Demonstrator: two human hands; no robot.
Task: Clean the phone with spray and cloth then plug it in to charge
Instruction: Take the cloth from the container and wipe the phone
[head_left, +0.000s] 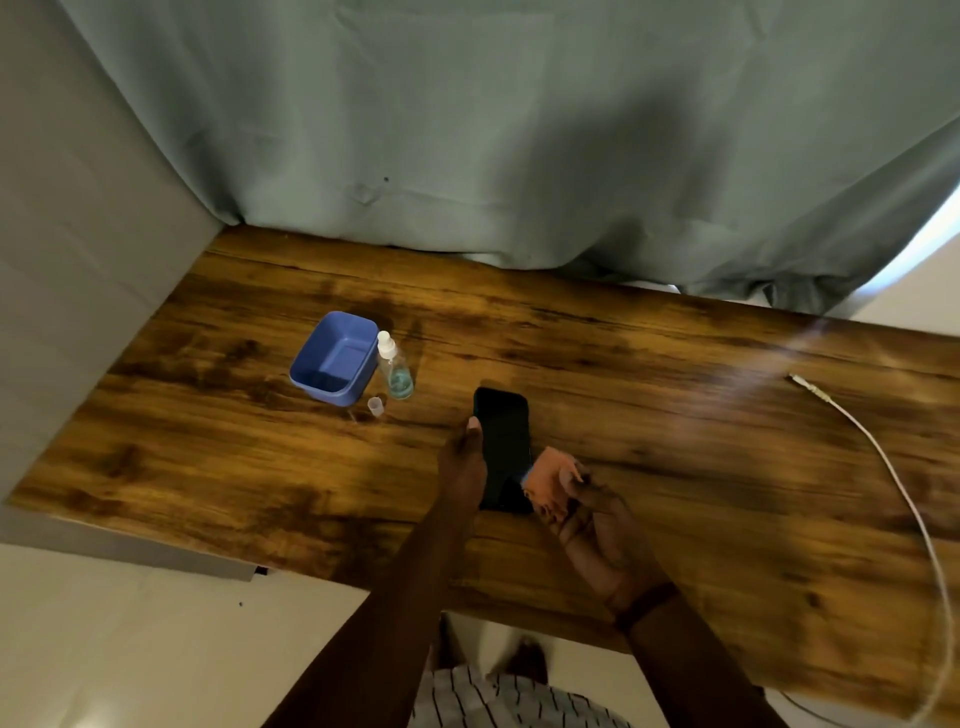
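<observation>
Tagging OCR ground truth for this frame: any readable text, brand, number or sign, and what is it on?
No readable text anywhere in the head view.
spray bottle: clear, any label is too small to read.
phone: screen dark, nothing shown.
cloth: no readable print.
blue tub: no marking visible.

Black phone (503, 441), orange cloth (548, 480), blue tub (332, 358)
</observation>
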